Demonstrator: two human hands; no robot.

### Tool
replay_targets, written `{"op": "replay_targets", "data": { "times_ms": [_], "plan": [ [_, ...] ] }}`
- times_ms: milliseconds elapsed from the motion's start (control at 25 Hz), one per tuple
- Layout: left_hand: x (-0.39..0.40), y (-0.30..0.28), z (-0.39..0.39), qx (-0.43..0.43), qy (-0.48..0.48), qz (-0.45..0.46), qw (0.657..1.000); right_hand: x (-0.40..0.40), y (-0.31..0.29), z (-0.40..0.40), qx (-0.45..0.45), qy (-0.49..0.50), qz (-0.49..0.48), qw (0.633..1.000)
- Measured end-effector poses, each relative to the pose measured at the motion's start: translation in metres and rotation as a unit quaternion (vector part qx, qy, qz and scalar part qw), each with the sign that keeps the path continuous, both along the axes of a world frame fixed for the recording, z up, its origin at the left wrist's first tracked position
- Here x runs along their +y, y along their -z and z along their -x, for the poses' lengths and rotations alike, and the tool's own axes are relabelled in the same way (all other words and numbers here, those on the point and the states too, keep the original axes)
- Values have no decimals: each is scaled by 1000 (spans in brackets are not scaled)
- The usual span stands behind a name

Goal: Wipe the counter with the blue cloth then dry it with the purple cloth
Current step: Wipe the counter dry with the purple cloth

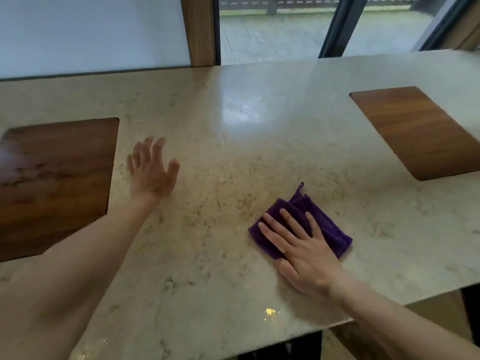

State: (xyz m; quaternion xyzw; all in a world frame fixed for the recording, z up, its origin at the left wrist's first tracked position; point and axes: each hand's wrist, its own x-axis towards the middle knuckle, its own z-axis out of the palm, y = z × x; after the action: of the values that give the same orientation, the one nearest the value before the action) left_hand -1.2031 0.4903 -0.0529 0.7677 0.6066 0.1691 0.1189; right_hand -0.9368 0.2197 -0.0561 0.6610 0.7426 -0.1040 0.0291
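Observation:
A folded purple cloth [322, 224] with a small hanging loop lies flat on the beige marble counter [233, 157], right of centre. My right hand [301, 253] presses on it from the near side, palm down, fingers spread over the cloth. My left hand [150, 170] hovers over the counter left of centre, blurred, fingers apart, holding nothing. The blue cloth is not in view.
Two dark wooden panels are set into the counter, one at the left [54, 183] and one at the far right [420, 131]. Behind the counter are a white wall, a wooden post [198, 29] and large windows. The counter's near edge runs along the lower right.

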Motion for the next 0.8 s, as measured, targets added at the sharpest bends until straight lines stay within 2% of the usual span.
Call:
{"op": "replay_targets", "data": {
  "times_ms": [200,320,400,600,800],
  "plan": [
    [-15,-3,41,37,-28,17,999,-70,9,61,-13,181,-47,982],
    [6,-9,51,29,-77,27,996,-63,16,110,-8,319,-37,947],
    [29,-10,56,32,-99,26,994,-42,16,131,10,377,-24,926],
    [103,-8,54,58,-133,55,988,64,17,140,34,366,-39,929],
    [142,9,60,128,-143,101,976,219,18,118,19,338,-47,940]
  ]
}}
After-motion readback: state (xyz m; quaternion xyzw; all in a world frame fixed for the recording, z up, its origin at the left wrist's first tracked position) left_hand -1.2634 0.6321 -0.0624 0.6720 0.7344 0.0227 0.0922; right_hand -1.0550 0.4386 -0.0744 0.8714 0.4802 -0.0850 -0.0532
